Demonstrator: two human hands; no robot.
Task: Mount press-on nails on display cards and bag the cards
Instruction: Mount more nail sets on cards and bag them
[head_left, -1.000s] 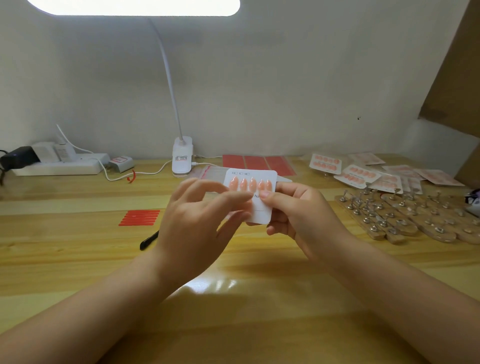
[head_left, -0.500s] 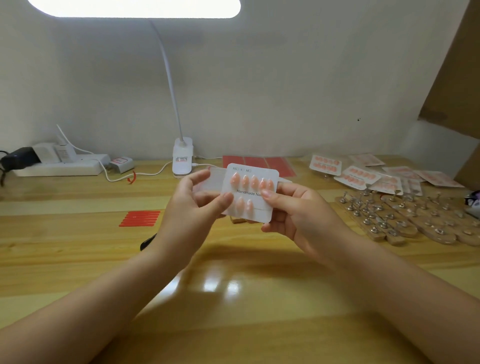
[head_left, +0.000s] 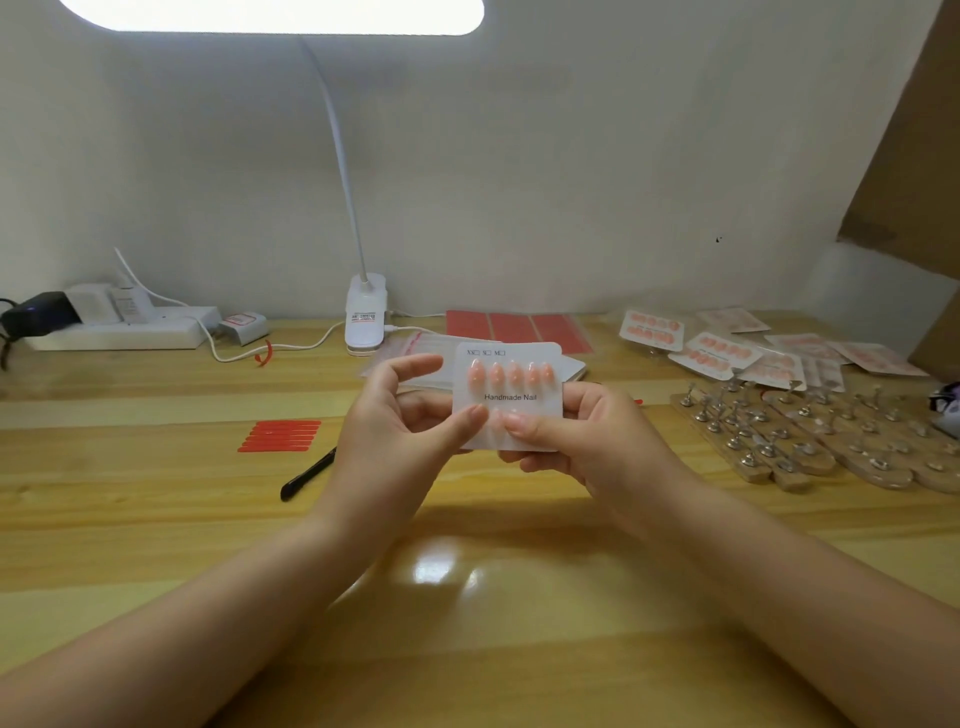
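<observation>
Both hands pinch one display card above the table.
Left hand (head_left: 400, 431) and right hand (head_left: 576, 436) grip display card (head_left: 506, 397), thumbs covering its lower nails; behind lie bags (head_left: 415, 353), right finished cards (head_left: 717, 353), nail stands (head_left: 810, 436).

I have a single view, from the head camera, sitting above the near edge of the table (head_left: 156, 545) and looking forward and down across it toward the far wall (head_left: 571, 182). The lens is wide, so the wall and table edges bow. It sits close: both forearms enter from the near corners, and the left hand (head_left: 400, 436) and right hand (head_left: 587, 441) meet near the centre. The lamp (head_left: 363, 312) stands at the far side, its head cut by the top edge. No second view overlaps this one
</observation>
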